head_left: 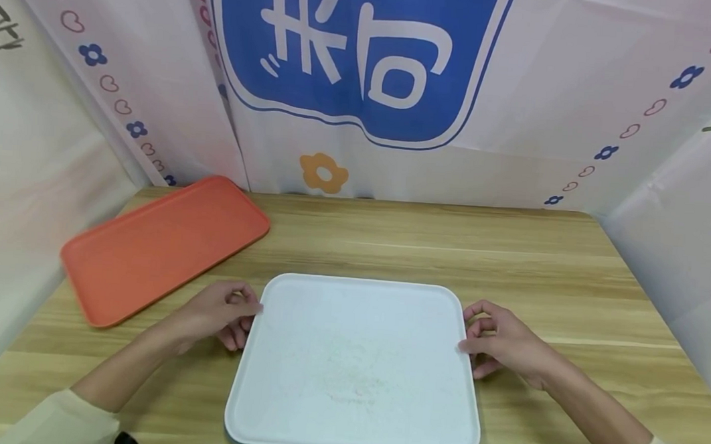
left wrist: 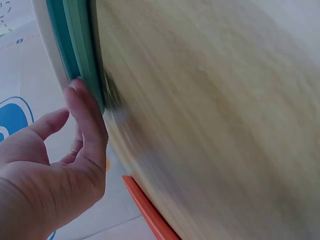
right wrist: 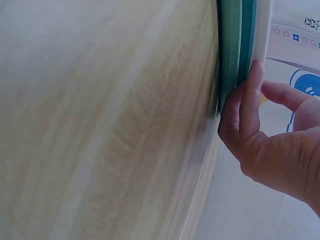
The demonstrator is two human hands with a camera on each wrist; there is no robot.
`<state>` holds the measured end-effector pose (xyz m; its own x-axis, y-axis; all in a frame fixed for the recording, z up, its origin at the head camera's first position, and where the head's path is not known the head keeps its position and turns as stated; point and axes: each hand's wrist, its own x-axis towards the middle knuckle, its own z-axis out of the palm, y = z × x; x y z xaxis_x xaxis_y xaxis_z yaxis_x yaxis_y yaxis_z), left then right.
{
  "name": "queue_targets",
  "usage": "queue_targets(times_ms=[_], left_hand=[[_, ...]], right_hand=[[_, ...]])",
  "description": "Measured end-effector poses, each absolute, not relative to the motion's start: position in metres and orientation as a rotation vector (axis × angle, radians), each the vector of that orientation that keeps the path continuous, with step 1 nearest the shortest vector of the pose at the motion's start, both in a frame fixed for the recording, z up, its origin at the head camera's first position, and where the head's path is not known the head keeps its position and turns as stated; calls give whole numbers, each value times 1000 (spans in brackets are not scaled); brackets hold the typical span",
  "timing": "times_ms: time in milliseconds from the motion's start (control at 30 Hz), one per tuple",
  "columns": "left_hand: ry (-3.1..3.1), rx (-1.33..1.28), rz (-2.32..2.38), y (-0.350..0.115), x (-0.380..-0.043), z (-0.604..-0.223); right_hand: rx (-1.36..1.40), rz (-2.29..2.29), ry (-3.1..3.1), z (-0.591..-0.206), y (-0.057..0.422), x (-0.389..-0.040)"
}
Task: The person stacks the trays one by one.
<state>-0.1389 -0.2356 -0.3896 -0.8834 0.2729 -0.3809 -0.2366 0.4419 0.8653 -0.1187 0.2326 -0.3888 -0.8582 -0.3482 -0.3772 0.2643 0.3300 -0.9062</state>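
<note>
A white rectangular tray (head_left: 348,362) with rounded corners lies flat in front of me on the table. Beneath it, a teal tray (left wrist: 60,35) and a green tray (left wrist: 82,45) show at the edge in the left wrist view, stacked together. My left hand (head_left: 221,312) holds the stack's left side, with curled fingers and one fingertip against the white rim. Opposite it, my right hand (head_left: 502,344) holds the right side with bent fingers; a fingertip meets the white rim (right wrist: 262,32). Undersides of the trays and some fingers are hidden.
An orange tray (head_left: 164,249) lies slanted at the table's back left. The wooden table (head_left: 439,240) has fabric with printed patterns hanging at its back (head_left: 503,163), left and right. A black object (head_left: 125,442) shows by the left sleeve.
</note>
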Motion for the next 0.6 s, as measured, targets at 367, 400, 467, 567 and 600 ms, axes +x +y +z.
queue_targets(times_ms=[367, 400, 467, 567, 600], left_hand=[[2570, 179, 1392, -264, -155, -387], [2594, 183, 1380, -267, -157, -387], [2628, 181, 1361, -271, -159, -387], [2665, 190, 1347, -275, -161, -388], [2681, 189, 1341, -276, -161, -388]], right_hand=[[-74, -1534, 2153, -388, 232, -118], [-80, -1529, 2162, -388, 232, -118], [-91, -1519, 2177, -387, 232, -118], [-118, -1515, 2189, -387, 233, -118], [-125, -1515, 2192, -387, 233, -118]])
